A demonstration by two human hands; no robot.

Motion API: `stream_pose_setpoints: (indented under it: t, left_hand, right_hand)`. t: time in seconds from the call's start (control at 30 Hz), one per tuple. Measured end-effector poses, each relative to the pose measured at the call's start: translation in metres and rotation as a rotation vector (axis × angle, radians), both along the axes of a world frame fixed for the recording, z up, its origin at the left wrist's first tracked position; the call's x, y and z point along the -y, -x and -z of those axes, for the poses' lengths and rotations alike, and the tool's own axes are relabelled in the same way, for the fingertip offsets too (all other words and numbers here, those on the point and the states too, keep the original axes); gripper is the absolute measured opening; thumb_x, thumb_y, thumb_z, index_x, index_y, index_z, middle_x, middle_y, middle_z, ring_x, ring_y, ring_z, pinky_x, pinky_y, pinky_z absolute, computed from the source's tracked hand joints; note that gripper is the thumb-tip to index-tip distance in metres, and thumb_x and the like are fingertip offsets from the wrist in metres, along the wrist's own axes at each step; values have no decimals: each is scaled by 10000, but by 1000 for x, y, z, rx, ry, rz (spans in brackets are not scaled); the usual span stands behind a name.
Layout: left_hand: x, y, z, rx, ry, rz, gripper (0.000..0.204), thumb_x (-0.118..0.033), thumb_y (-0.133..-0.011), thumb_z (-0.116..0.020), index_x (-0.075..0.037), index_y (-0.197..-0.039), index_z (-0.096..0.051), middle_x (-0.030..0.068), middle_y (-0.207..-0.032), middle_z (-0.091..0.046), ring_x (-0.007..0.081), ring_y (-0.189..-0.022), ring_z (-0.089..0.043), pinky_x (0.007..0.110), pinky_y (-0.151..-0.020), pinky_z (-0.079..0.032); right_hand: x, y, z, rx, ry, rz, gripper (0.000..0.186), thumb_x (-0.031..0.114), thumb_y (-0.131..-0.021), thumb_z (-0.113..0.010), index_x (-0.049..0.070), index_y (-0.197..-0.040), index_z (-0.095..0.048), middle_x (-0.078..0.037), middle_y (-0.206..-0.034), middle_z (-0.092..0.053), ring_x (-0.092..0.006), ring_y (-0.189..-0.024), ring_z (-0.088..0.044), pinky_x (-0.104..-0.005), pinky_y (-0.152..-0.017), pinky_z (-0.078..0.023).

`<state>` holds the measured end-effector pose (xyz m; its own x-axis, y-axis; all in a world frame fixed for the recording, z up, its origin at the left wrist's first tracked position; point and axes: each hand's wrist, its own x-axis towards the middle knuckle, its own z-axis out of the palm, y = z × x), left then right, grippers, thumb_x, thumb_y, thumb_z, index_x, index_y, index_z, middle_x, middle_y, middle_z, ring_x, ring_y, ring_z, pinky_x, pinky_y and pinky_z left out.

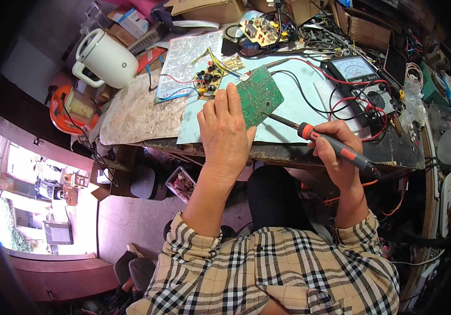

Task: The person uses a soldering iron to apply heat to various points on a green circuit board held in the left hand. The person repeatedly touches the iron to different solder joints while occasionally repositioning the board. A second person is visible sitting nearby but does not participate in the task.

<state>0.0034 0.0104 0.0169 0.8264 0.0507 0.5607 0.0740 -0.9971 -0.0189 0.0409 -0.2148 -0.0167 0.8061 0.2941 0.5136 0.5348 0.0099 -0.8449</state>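
Observation:
My left hand (222,119) grips a green circuit board (263,93) by its left edge, fingers lying over the near side and the thumb at the lower edge. The board is tilted up off the table, its soldered face toward me. In my right hand (338,145) is a soldering iron (330,147) with a black and red handle, the fist wrapped round it. Its tip reaches the lower part of the board; whether it touches cannot be made out. A smaller board with components (211,79) and coloured wires lies just behind my left hand.
An analog multimeter (362,79) with red and black leads lies at the right. A printed sheet (189,55) and a pale blue sheet (194,123) cover the tabletop. A white kettle (107,60) stands at the left, with tangled cables (320,39) at the back. Someone's legs (133,268) show at lower left.

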Motion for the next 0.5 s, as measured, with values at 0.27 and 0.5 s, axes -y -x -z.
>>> stream_pose_setpoints:
  t: [0.27,0.5]
  left_hand:
    - [0,1,-1,-38,62,-4,967,-203,-621,-882,16,-1418,-380,160,-1300,-495,330,-1181,-481,440,-1020,-366]
    - [1,1,-1,-17,0,-16,960,-243,-618,-883,22,-1402,-397,144,-1249,-498,311,-1178,-466,480,-1086,-314]
  right_hand:
    - [-2,3,-1,-31,-22,26,154,100,-873,-702,-14,-970,-668,-40,-760,-649,-64,-640,-567,-218,-582,-454]
    - [-4,1,2,66,-53,100,122,84,-875,-690,-10,-951,-671,-36,-746,-627,-65,-616,-542,-220,-560,-435]
